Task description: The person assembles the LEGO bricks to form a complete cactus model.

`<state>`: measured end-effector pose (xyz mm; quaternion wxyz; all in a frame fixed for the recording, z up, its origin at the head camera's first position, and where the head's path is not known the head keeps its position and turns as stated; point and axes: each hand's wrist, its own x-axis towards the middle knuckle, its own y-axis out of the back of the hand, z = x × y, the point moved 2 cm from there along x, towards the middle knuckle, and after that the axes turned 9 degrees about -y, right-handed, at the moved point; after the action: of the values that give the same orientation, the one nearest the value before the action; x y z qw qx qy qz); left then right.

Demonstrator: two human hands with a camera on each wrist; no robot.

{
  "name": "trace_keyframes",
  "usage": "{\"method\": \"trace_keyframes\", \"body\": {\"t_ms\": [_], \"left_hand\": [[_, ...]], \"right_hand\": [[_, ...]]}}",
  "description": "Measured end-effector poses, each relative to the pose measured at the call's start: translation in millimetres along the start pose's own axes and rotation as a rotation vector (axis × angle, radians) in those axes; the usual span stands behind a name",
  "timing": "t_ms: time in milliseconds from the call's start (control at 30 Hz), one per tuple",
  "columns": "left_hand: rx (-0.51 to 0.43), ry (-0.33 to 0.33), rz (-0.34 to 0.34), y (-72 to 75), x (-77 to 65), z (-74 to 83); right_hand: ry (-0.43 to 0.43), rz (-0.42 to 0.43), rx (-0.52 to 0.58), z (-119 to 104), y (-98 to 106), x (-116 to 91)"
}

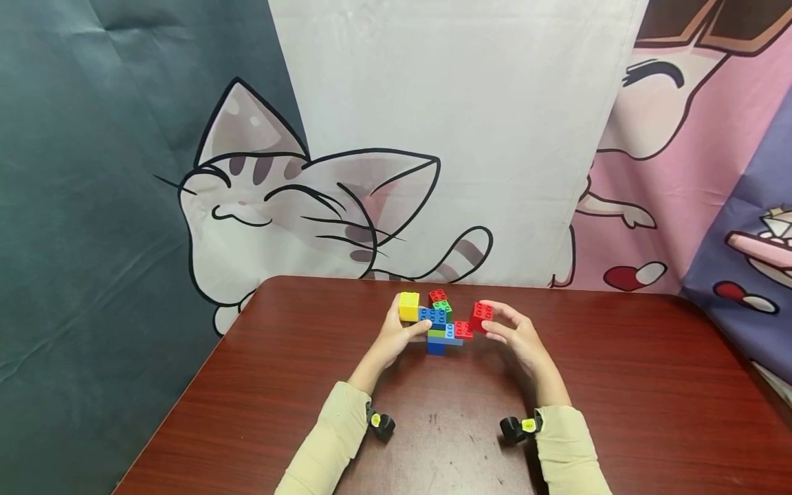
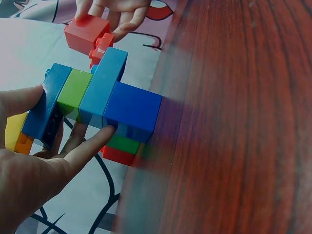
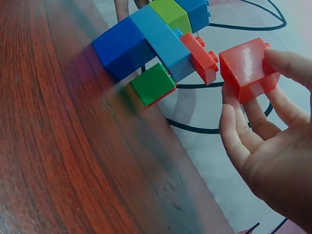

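Note:
A joined build of toy building bricks (image 1: pixel 436 328) is gripped by my left hand (image 1: pixel 396 337), thumb on the dark blue brick (image 2: pixel 48 102) and fingers underneath. It includes a yellow brick (image 1: pixel 409 306), a lime brick (image 2: pixel 75 92), a light blue brick (image 2: pixel 102 87), a blue brick (image 2: pixel 134 112) and a flat red brick (image 3: pixel 200 57). Green and red bricks stick out on the far side. My right hand (image 1: pixel 520 337) pinches a taller red brick (image 3: pixel 248 68) between thumb and fingers. In the right wrist view a narrow gap parts this brick from the flat red brick.
Beneath both hands lies a dark red-brown wooden table (image 1: pixel 278 412). Behind its far edge hangs a cloth backdrop (image 1: pixel 495 137) printed with cartoon cats. Black wrist cameras (image 1: pixel 383 426) are strapped on both wrists.

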<state>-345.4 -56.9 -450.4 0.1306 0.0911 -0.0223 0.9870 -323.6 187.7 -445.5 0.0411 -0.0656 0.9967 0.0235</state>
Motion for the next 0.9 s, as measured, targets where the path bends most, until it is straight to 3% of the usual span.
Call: {"method": "trace_keyframes", "body": {"t_ms": [333,567,900], "left_hand": [[-0.009,0.003,0.006,0.4,0.0,0.6],[-0.023,-0.031,-0.006,-1.4,-0.1,0.3],[-0.024,-0.024,-0.001,-1.4,-0.1,1.8]], "right_hand": [[0.029,-0.039,0.013,-0.4,-0.7,0.4],[0.021,-0.050,0.057,2.5,-1.7,2.1],[0.020,-0.070,0.010,2.7,-4.9,1.8]]}}
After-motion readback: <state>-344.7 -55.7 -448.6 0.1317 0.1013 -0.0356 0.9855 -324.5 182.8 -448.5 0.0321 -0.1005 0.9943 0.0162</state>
